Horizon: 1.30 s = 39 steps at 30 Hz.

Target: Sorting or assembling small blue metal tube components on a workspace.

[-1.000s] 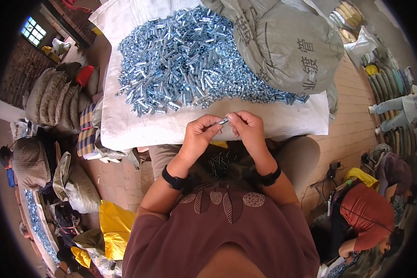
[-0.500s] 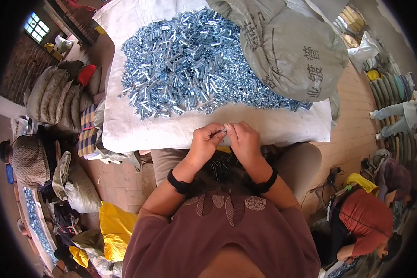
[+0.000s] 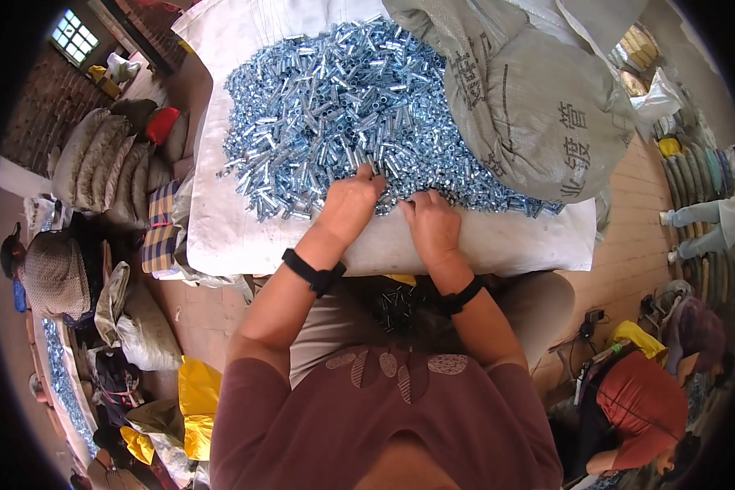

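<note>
Head view, looking down: dark small parts [image 3: 396, 306] are sitting in my lap, loose on the cloth between my forearms. Both wrists are wearing black bands. My left hand [image 3: 347, 204] is reaching palm down onto the near edge of the pile of bluish metal sleeves [image 3: 343, 106], fingers curled into the pieces; I cannot tell whether they are pinching one. My right hand [image 3: 433, 224] is resting just beside it, fingers bent at the pile's edge, grip also hidden. The pile is lying on a white sheet [image 3: 220, 220] over the table, with a grey woven sack [image 3: 539, 106] slumping against its far right side. Risks, as I judge them: raking too hard could be pushing sleeves off the sheet's near edge into my lap, mixing them with the dark parts; the sack could be sliding onto the heap.
</note>
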### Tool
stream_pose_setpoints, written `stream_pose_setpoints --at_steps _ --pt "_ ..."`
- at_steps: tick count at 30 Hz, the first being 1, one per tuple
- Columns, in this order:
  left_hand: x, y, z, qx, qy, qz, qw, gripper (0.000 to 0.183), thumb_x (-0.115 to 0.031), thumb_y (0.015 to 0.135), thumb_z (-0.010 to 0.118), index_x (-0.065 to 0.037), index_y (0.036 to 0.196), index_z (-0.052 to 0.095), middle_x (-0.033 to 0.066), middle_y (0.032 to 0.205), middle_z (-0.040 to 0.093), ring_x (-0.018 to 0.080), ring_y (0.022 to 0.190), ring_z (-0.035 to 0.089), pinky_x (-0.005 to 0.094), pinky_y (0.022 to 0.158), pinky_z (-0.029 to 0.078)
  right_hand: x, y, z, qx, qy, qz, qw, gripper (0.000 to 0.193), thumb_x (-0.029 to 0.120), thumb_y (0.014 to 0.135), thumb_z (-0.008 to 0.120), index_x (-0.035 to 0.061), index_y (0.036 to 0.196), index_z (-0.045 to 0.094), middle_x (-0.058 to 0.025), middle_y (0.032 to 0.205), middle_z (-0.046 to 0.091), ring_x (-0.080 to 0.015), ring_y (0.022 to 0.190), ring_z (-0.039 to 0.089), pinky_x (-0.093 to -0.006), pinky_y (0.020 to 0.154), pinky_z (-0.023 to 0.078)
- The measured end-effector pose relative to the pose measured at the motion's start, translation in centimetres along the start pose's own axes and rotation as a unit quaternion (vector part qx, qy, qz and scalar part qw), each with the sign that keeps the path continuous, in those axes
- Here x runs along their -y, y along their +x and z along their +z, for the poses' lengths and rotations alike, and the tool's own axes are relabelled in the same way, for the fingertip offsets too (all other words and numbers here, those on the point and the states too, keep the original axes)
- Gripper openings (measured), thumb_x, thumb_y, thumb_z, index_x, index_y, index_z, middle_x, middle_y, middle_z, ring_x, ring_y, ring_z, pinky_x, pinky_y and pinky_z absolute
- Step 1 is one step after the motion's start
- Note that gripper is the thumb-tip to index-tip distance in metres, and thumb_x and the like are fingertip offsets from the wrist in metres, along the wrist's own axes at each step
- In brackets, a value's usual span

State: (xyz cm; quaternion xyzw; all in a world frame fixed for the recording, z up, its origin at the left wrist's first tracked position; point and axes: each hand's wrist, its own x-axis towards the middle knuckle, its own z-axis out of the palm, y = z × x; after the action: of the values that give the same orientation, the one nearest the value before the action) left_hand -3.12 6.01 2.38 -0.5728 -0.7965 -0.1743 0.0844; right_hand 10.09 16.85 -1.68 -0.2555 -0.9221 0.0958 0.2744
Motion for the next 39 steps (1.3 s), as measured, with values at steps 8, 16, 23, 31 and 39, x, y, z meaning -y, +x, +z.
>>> stream_pose_setpoints --at_steps 8,16,23,31,39 --pt "1.0 1.3 -1.1 0.089 0.048 0.058 0.993 0.019 -0.002 0.074 0.056 -0.009 0.090 0.063 0.0151 0.091 0.055 0.0301 0.071 0.064 0.0384 0.061 0.052 -1.1 -0.3 -1.2 0.015 0.204 0.098 0.974 0.012 0.014 0.079 0.064 0.0067 0.087 0.064 -0.0108 0.082 0.063 -0.0257 0.070 0.062 -0.0357 0.063 0.050" --pt "1.0 0.6 -2.6 0.073 -0.043 0.007 0.996 0.019 -0.002 0.078 0.058 -0.007 0.096 0.060 0.0148 0.096 0.055 0.0319 0.076 0.062 0.0396 0.067 0.050 -1.3 -0.5 -2.6 0.051 0.506 0.247 0.825 0.016 0.008 0.083 0.064 0.0041 0.098 0.065 -0.0046 0.081 0.063 -0.0091 0.068 0.058 -0.0224 0.058 0.049" --pt "-4.1 -3.9 -1.2 -0.007 -0.447 -0.107 0.888 0.012 -0.001 0.085 0.058 -0.002 0.095 0.052 0.0106 0.082 0.062 0.0219 0.073 0.062 0.0302 0.066 0.048 1.6 -1.6 -6.4 0.074 0.624 0.246 0.738 0.016 0.012 0.089 0.060 0.0003 0.099 0.066 -0.0007 0.076 0.060 -0.0049 0.062 0.053 -0.0186 0.051 0.045" --pt "-7.4 -5.6 -1.4 -0.001 -0.616 -0.177 0.768 0.008 -0.001 0.090 0.054 -0.003 0.097 0.056 -0.0024 0.075 0.056 0.0017 0.063 0.042 0.0172 0.055 0.034 0.8 -3.1 -7.6 0.093 0.626 0.237 0.737 0.017 0.015 0.089 0.060 -0.0006 0.093 0.067 0.0010 0.071 0.058 -0.0035 0.059 0.050 -0.0174 0.049 0.041" --pt "-7.6 -6.3 -1.6 0.011 -0.615 -0.190 0.765 0.005 0.000 0.089 0.056 -0.001 0.094 0.058 -0.0008 0.074 0.058 0.0029 0.065 0.047 0.0181 0.057 0.037 1.6 -4.0 -8.0 -0.015 0.342 0.051 0.938 0.013 0.013 0.084 0.063 -0.0002 0.084 0.063 -0.0145 0.072 0.059 -0.0275 0.062 0.057 -0.0352 0.056 0.045"
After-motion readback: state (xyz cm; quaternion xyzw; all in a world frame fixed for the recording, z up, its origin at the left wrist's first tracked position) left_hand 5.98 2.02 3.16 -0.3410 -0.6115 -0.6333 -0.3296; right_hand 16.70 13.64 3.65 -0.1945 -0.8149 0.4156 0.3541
